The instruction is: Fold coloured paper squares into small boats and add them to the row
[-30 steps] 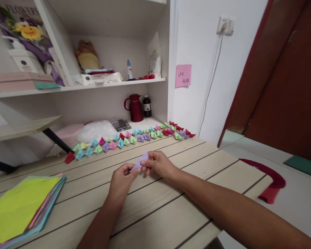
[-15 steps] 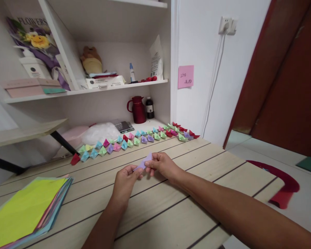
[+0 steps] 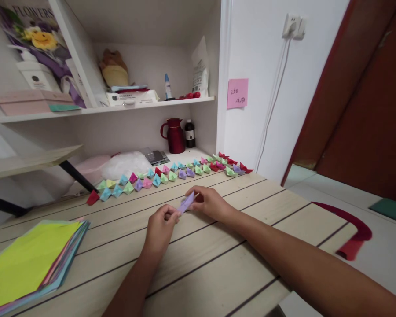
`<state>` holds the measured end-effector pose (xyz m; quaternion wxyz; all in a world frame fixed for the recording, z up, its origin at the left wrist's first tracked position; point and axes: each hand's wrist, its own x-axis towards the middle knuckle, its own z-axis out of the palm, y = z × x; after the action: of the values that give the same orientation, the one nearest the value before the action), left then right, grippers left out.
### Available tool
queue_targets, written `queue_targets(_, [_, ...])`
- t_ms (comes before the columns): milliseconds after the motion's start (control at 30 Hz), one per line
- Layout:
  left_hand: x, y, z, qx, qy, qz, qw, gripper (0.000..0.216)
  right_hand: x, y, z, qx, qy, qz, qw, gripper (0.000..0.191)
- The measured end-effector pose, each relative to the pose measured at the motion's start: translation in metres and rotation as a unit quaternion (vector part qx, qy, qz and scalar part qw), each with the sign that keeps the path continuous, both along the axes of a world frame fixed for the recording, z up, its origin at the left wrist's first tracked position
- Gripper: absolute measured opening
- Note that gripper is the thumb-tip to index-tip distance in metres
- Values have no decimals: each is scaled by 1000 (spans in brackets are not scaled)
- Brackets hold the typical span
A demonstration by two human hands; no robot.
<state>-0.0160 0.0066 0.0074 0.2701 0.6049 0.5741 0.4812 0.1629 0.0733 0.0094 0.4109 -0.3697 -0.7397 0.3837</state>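
A small folded piece of purple paper [image 3: 186,203] is held over the slatted wooden table [image 3: 198,259]. My left hand [image 3: 161,223] pinches its lower left end between thumb and fingertips. At the upper right end, my right hand [image 3: 207,202] grips it, with the fingers curled behind the paper and partly hidden. Beyond my hands, folded paper boats [image 3: 163,178] in several colours stand in rows along the table's back. To the left lies a stack of coloured paper [image 3: 36,259] with a yellow sheet on top.
White shelves [image 3: 141,105] rise behind the table, holding a red thermos jug [image 3: 175,136] and a dark bottle [image 3: 189,134]. A small raised wooden shelf [image 3: 33,159] with black legs stands at the left. A red stool [image 3: 356,229] is beyond the table's right edge.
The purple paper has turned to a steeper slant and now shows a narrow boat-like side. My right hand's fingers have shifted from its front to behind its upper end. The view has shifted slightly.
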Motion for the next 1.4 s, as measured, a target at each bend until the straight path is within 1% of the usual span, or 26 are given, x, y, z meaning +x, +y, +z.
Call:
queue_targets(67, [1,2,-3,4,26,8,1000,12,7,4,0,18,-54,2,998,54])
queue_targets(100, [2,3,-5,6,37,11,999,10,10,5,0,17,-72,9,997,61])
queue_targets(133, [2,3,-6,9,46,12,999,9,12,6,0,14,-87,17,996,63])
queue_targets(233, [2,3,-7,21,65,13,998,10,14,6,0,24,-114,26,993,54])
queue_targets(333, [2,3,-7,35,76,9,996,18,14,5,0,43,-128,36,990,45])
queue_targets(433, [2,2,-8,54,87,-4,995,26,14,5,2,49,-136,42,989,41])
queue_targets(500, [2,2,-8,67,100,-22,993,27,15,4,3,51,-137,41,988,39])
queue_targets(600, [2,2,-9,78,133,-49,987,25,15,4,4,54,-137,41,988,36])
queue_targets(700, [1,3,-10,88,183,-59,977,20,16,5,4,69,-149,47,985,31])
queue_targets(800, [0,4,-12,94,218,-60,970,14,17,7,4,98,-177,52,978,25])
queue_targets(967, [0,5,-12,82,244,-47,965,9,19,6,5,121,-232,41,964,27])
queue_targets(1067, [0,5,-12,82,252,-41,963,11,19,5,8,124,-254,26,959,17])
queue_targets(1167, [0,5,-11,81,258,-42,962,10,19,2,12,117,-256,22,959,9])
queue_targets(1200, [-1,4,-11,81,261,-44,961,10,18,1,14,110,-255,24,960,10])
queue_targets(1300, [-1,3,-10,81,268,-52,959,12,18,-3,17,93,-244,33,965,26])
queue_targets(1333, [-1,3,-9,81,270,-53,958,13,18,-3,17,91,-242,36,965,27])
queue_targets(1400, [0,2,-9,79,274,-52,957,13,18,-4,18,87,-238,40,967,20])
